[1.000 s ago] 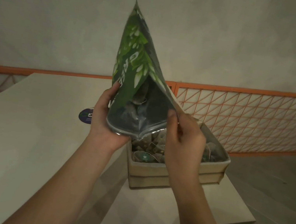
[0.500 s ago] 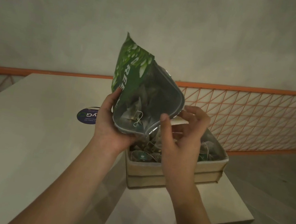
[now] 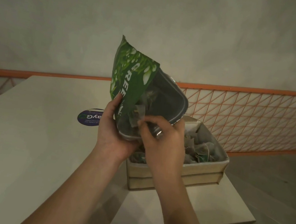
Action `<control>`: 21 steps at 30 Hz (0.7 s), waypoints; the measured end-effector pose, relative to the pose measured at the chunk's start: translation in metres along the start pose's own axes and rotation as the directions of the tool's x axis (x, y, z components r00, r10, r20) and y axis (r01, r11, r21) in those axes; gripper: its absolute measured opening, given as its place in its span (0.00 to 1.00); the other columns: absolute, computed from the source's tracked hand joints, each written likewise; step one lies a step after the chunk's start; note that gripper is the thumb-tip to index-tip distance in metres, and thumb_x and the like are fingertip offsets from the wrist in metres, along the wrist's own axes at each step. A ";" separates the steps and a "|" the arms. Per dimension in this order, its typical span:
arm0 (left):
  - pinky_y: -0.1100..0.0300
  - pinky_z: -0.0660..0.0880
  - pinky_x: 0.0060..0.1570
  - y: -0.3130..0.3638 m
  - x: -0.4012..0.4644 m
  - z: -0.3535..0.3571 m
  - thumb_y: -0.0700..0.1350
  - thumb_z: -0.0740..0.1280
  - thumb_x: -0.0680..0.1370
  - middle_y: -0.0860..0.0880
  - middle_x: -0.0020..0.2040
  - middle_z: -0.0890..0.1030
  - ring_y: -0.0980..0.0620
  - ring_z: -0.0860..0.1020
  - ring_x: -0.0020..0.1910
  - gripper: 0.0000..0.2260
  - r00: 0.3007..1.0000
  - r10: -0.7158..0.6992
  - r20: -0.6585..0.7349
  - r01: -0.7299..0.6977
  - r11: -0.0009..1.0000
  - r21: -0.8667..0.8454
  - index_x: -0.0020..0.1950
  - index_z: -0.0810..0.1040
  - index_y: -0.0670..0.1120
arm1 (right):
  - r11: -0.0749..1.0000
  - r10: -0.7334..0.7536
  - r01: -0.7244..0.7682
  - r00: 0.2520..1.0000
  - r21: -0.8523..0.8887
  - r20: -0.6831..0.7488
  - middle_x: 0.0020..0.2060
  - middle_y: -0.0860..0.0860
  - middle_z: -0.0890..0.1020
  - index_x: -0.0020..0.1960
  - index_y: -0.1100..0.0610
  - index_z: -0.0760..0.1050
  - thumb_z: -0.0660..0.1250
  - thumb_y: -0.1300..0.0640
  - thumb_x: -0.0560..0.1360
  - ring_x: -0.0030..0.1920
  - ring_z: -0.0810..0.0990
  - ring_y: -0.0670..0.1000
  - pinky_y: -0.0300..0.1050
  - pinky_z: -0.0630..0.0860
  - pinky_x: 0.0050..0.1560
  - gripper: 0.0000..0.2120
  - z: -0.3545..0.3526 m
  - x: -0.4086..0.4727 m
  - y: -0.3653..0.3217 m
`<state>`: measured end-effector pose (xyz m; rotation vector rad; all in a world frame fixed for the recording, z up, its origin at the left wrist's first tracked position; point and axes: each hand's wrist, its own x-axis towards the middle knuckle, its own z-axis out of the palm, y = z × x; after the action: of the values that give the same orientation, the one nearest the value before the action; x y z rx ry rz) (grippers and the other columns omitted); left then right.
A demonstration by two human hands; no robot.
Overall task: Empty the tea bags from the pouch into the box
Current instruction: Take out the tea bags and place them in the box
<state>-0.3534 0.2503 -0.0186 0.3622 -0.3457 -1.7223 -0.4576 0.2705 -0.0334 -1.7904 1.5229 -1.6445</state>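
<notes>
A green pouch point(image 3: 129, 78) with white lettering is tilted, its open mouth facing me above the box. My left hand point(image 3: 115, 131) grips the pouch by its lower left side. My right hand point(image 3: 160, 139) reaches into the mouth, thumb and fingers pinched on a tea bag point(image 3: 137, 117) at the opening. More tea bags show inside the pouch. Below stands a beige fabric box point(image 3: 204, 169), holding several tea bags point(image 3: 201, 151); my hands hide its left part.
The box stands on a pale table point(image 3: 22, 140) near its right edge. A dark round sticker point(image 3: 88, 119) lies on the table left of the pouch. An orange mesh railing point(image 3: 249, 116) runs behind. Grey floor lies to the right.
The pouch has come down from nearly upright to a tilt with its mouth towards me. My right hand moved from the pouch's rim into the opening and pinched a tea bag.
</notes>
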 end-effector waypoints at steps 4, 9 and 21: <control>0.49 0.80 0.57 0.006 0.003 -0.003 0.59 0.66 0.77 0.44 0.65 0.82 0.43 0.80 0.62 0.20 0.999 0.045 -0.011 -0.045 0.999 0.022 0.51 0.88 0.45 | 0.968 0.018 -0.002 0.998 0.251 -0.063 0.56 0.49 0.73 0.47 0.47 0.82 0.73 0.53 0.72 0.59 0.73 0.46 0.27 0.70 0.53 0.04 -0.019 0.004 -0.001; 0.43 0.78 0.60 0.012 0.006 -0.005 0.58 0.63 0.79 0.42 0.66 0.81 0.40 0.78 0.66 0.20 0.995 0.081 0.056 -0.081 0.997 0.006 0.55 0.87 0.46 | 0.827 0.139 -0.069 0.987 0.558 -0.083 0.49 0.54 0.82 0.50 0.55 0.78 0.69 0.56 0.76 0.49 0.81 0.51 0.38 0.78 0.47 0.05 -0.049 0.003 0.005; 0.39 0.76 0.60 0.010 0.005 -0.008 0.57 0.65 0.79 0.42 0.68 0.79 0.40 0.76 0.68 0.19 0.997 0.060 0.055 -0.059 0.998 -0.031 0.62 0.83 0.47 | 0.977 -0.072 0.083 0.996 -0.198 0.061 0.47 0.47 0.83 0.51 0.52 0.83 0.67 0.50 0.76 0.51 0.79 0.49 0.53 0.78 0.52 0.09 -0.054 0.011 0.058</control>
<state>-0.3420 0.2431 -0.0216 0.2796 -0.3682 -1.6797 -0.5343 0.2610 -0.0540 -2.0034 1.6660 -1.5092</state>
